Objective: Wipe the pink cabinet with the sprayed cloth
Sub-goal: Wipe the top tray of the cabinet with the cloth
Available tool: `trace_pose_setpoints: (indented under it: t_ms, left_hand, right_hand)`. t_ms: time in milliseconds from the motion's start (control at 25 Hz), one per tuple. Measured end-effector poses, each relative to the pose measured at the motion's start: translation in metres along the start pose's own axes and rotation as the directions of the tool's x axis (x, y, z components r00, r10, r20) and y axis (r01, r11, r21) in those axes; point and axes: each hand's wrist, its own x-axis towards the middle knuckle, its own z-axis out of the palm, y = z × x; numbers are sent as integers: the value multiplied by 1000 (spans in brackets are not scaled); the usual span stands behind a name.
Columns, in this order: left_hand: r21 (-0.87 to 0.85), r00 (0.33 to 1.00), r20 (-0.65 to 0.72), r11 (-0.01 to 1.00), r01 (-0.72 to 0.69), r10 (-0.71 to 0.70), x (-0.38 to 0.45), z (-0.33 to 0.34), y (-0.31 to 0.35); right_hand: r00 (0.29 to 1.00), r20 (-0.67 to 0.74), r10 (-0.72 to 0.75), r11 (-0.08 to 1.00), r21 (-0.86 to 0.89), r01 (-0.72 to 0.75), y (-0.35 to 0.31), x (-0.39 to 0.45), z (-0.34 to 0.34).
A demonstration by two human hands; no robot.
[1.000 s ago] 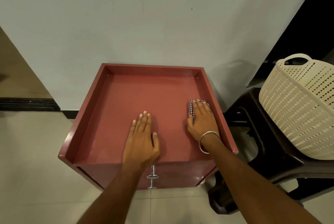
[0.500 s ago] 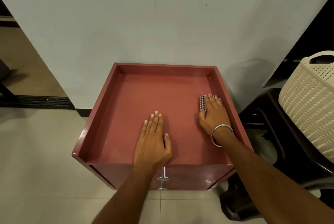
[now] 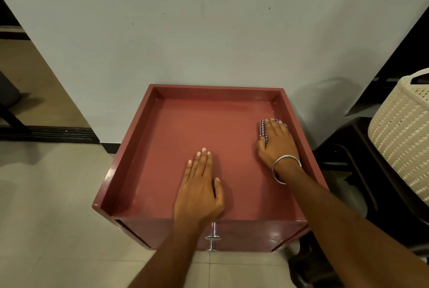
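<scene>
The pink cabinet [image 3: 176,139] stands against the wall, its top a shallow tray with raised rims on three sides. My right hand [image 3: 277,146] presses flat on a folded checked cloth [image 3: 263,131] near the right rim of the top, and most of the cloth is hidden under the fingers. A silver bangle sits on that wrist. My left hand [image 3: 199,191] lies flat, fingers straight, on the bare top near the front edge, holding nothing.
A metal knob [image 3: 212,237] sticks out of the cabinet's front below my left wrist. To the right stands a dark plastic stool [image 3: 343,148] bearing a cream woven basket [image 3: 399,134]. A grey wall rises behind; tiled floor lies on the left.
My right hand has slid the cloth farther back along the right rim. The left hand has stayed flat in its place. The camera view has shifted so the cabinet sits more to the right.
</scene>
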Motion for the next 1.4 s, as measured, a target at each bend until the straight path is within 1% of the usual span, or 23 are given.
trace_pose_setpoints:
  t_ms: [160,240,360,480,560,640,760,920,1040,1160,1280,1400]
  left_hand:
    - [3,1000,-4,1000,9,-9,0,1,1]
    - [5,1000,-1,1000,8,-8,0,1,1]
    - [2,1000,3,1000,9,-9,-1,-1,0]
    - [-3,1000,1,1000,9,-9,-1,-1,1]
    - [1,1000,7,1000,10,-10,-1,0,1]
    - [7,1000,15,1000,10,-10,-1,0,2]
    - [11,1000,18,1000,10,-11,0,0,2]
    - [6,1000,24,1000,14,-14,-1,-2,2]
    - [-7,999,29,1000,14,-14,-1,-3,2]
    - [3,999,34,1000,11,-11,0,-2,3]
    - [3,1000,26,1000,11,-11,0,-3,3]
    - [3,999,30,1000,13,-13,0,-3,2]
  right_hand:
    - [999,18,34,999,-8,-34,-15,11,5]
    - [1000,31,3,1000,-2,-3,-23,18,7]
    - [999,33,-33,999,-7,33,-16,26,8]
    - [1000,17,-2,1000,-7,2,-1,31,7]
    - [1000,9,23,1000,-15,-23,-3,33,8]
    - [999,30,44,999,-15,-43,-11,36,10]
    - [998,58,8,1000,3,-9,-21,41,14]
    - [999,28,-31,1000,0,31,-7,47,13]
    - [1000,6,9,1000,-1,-9,0,53,14]
    - [999,24,41,999,-1,-41,-10,60,17]
    - [998,61,0,1000,22,-2,-23,65,19]
    - [998,50,-35,999,26,34,-16,72,20]
